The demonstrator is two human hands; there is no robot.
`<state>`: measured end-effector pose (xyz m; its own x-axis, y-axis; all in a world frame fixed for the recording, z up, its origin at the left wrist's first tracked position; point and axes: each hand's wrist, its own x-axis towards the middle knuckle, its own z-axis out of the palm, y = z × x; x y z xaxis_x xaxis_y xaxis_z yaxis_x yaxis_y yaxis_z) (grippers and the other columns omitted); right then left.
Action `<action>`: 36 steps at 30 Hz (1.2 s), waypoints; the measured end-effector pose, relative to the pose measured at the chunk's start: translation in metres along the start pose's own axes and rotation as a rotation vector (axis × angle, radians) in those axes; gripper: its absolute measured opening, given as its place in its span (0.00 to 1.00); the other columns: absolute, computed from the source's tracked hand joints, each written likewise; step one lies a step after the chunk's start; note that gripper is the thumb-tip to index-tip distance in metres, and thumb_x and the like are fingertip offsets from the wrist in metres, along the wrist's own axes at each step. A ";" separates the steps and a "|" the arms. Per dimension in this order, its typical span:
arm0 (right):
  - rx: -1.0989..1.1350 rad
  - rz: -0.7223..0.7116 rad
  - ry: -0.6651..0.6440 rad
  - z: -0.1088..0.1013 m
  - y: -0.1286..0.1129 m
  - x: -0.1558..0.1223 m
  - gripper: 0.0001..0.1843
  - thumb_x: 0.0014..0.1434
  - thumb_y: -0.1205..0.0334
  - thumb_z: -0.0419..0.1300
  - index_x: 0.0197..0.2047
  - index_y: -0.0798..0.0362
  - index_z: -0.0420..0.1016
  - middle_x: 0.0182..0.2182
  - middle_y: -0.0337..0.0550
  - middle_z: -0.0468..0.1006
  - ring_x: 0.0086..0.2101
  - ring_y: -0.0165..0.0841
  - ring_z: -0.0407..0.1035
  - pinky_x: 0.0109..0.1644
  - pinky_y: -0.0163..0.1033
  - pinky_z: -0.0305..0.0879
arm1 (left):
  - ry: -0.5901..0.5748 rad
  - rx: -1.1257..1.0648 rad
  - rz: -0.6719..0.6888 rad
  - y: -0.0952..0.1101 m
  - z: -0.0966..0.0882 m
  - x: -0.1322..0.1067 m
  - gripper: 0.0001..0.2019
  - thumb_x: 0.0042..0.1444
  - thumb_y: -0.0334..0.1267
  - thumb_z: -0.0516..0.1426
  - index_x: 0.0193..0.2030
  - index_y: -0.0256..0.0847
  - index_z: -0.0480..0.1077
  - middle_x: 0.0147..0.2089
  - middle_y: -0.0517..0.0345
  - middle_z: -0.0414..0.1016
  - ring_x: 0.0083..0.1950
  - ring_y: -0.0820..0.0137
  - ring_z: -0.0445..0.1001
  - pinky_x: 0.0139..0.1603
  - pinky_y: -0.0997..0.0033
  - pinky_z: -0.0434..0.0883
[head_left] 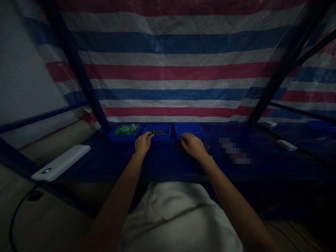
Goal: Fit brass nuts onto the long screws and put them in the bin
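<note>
1. Head view: the left hand point(143, 143) has thumb and forefinger narrowed at the middle bin's 8 o'clock corner; whether a part sits between them, I cannot tell.
2. The right hand point(194, 144) curls its fingers downward, fairly narrow, over the pile point(207, 148); the hand hides what they touch, so a grip cannot be told.
3. To pick well, I'd pinch one part at a time with the fingertips, near its middle, and keep the palm off its neighbours. In this dim light, feeling for a single part seems safer than trusting the eye.
4. The slim parts point(160, 132) lie in the middle bin point(159, 138), at about 1 o'clock from the left hand. Most of those visible have their long axis near the 9-to-3 line, some slightly askew; which end is the head is too small to tell.
5. The pile is on the bench point(160, 157), at 6 o'clock from the right bin point(188, 127). Its pieces look jumbled, with no common direction I can read.
6. Farther out, the left bin point(124, 137), at 10 o'clock from the left hand, holds green packets point(127, 128).
</note>
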<state>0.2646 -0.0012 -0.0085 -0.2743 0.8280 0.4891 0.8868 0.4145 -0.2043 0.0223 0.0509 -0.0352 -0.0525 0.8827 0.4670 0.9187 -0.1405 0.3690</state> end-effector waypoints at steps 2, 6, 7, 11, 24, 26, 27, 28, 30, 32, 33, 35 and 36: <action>-0.013 0.048 -0.051 -0.009 0.020 0.000 0.15 0.58 0.63 0.51 0.47 0.55 0.70 0.41 0.47 0.75 0.41 0.34 0.68 0.46 0.36 0.62 | 0.007 -0.004 -0.003 -0.001 0.001 -0.001 0.14 0.58 0.46 0.48 0.45 0.46 0.69 0.38 0.56 0.77 0.39 0.67 0.73 0.35 0.73 0.62; -0.101 0.073 -0.175 -0.011 0.049 -0.002 0.12 0.56 0.60 0.55 0.42 0.55 0.73 0.41 0.49 0.74 0.43 0.36 0.67 0.46 0.37 0.61 | 0.007 -0.012 -0.031 -0.003 0.001 -0.001 0.15 0.58 0.46 0.47 0.46 0.46 0.69 0.39 0.56 0.76 0.39 0.68 0.73 0.35 0.73 0.62; -0.112 0.076 -0.198 -0.009 0.053 -0.002 0.12 0.56 0.60 0.55 0.41 0.55 0.73 0.41 0.49 0.74 0.43 0.36 0.67 0.47 0.37 0.60 | 0.007 -0.012 -0.040 -0.004 0.001 -0.002 0.15 0.58 0.46 0.47 0.46 0.46 0.69 0.39 0.56 0.76 0.39 0.68 0.73 0.35 0.73 0.62; -0.083 0.105 -0.252 0.007 0.064 -0.002 0.10 0.55 0.60 0.56 0.39 0.53 0.74 0.39 0.47 0.74 0.41 0.33 0.67 0.46 0.35 0.60 | 0.015 -0.012 -0.061 -0.004 0.003 -0.002 0.15 0.58 0.47 0.47 0.46 0.47 0.69 0.39 0.56 0.76 0.40 0.67 0.73 0.36 0.73 0.63; 0.020 0.127 -0.237 0.018 0.076 -0.001 0.07 0.53 0.64 0.58 0.35 0.56 0.75 0.32 0.45 0.76 0.34 0.32 0.69 0.39 0.33 0.62 | 0.045 -0.059 -0.049 -0.007 0.002 -0.002 0.15 0.57 0.45 0.48 0.45 0.44 0.70 0.36 0.55 0.75 0.38 0.67 0.73 0.35 0.73 0.62; 0.018 0.109 -0.182 0.015 0.074 0.000 0.08 0.54 0.63 0.57 0.36 0.56 0.74 0.34 0.46 0.75 0.36 0.33 0.69 0.41 0.34 0.62 | 0.044 -0.064 -0.047 -0.008 0.003 -0.001 0.15 0.57 0.45 0.48 0.44 0.44 0.70 0.36 0.55 0.75 0.38 0.68 0.73 0.35 0.74 0.62; 0.003 0.100 -0.123 0.013 0.073 0.002 0.09 0.55 0.62 0.56 0.37 0.56 0.74 0.35 0.47 0.75 0.38 0.34 0.68 0.43 0.36 0.61 | 0.043 -0.068 -0.042 -0.008 0.003 -0.001 0.15 0.57 0.45 0.48 0.44 0.44 0.70 0.35 0.55 0.75 0.38 0.68 0.73 0.35 0.74 0.62; -0.019 0.089 -0.054 0.012 0.073 0.005 0.10 0.56 0.61 0.55 0.38 0.56 0.74 0.38 0.48 0.75 0.40 0.35 0.67 0.45 0.38 0.61 | 0.044 -0.073 -0.034 -0.009 0.003 0.000 0.14 0.57 0.45 0.48 0.44 0.43 0.69 0.35 0.56 0.75 0.37 0.68 0.73 0.35 0.74 0.62; -0.061 0.064 0.070 0.012 0.075 0.011 0.12 0.57 0.61 0.54 0.43 0.56 0.72 0.43 0.50 0.73 0.45 0.38 0.65 0.49 0.42 0.59 | 0.047 -0.083 -0.013 -0.011 0.004 0.000 0.14 0.57 0.45 0.48 0.44 0.43 0.69 0.34 0.56 0.75 0.36 0.69 0.72 0.35 0.74 0.62; -0.060 0.031 0.104 0.015 0.079 0.018 0.14 0.57 0.61 0.53 0.46 0.56 0.71 0.47 0.51 0.71 0.47 0.39 0.63 0.51 0.44 0.58 | 0.054 -0.088 0.004 -0.012 0.006 0.000 0.14 0.57 0.44 0.48 0.44 0.42 0.69 0.33 0.56 0.75 0.35 0.69 0.72 0.35 0.74 0.62; -0.039 0.018 0.084 0.018 0.082 0.021 0.15 0.58 0.61 0.53 0.47 0.56 0.70 0.47 0.51 0.71 0.48 0.38 0.64 0.52 0.43 0.59 | 0.056 -0.089 0.008 -0.013 0.006 0.000 0.14 0.57 0.44 0.48 0.44 0.42 0.69 0.33 0.56 0.75 0.35 0.69 0.72 0.35 0.74 0.62; 0.022 0.018 0.027 0.025 0.088 0.025 0.15 0.59 0.63 0.51 0.47 0.58 0.71 0.45 0.51 0.73 0.46 0.36 0.66 0.52 0.41 0.59 | 0.055 -0.091 0.009 -0.013 0.008 0.001 0.14 0.57 0.44 0.48 0.45 0.42 0.69 0.33 0.56 0.74 0.35 0.70 0.72 0.35 0.75 0.62; 0.047 0.025 0.007 0.028 0.091 0.026 0.15 0.60 0.63 0.51 0.47 0.59 0.71 0.45 0.51 0.74 0.46 0.36 0.67 0.51 0.40 0.60 | 0.055 -0.092 0.009 -0.014 0.008 0.001 0.14 0.57 0.44 0.48 0.45 0.42 0.69 0.32 0.56 0.74 0.35 0.70 0.72 0.35 0.75 0.62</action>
<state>0.3274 0.0687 -0.0380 -0.2496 0.8358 0.4891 0.8749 0.4111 -0.2560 0.0129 0.0571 -0.0464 -0.0682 0.8559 0.5126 0.8796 -0.1909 0.4358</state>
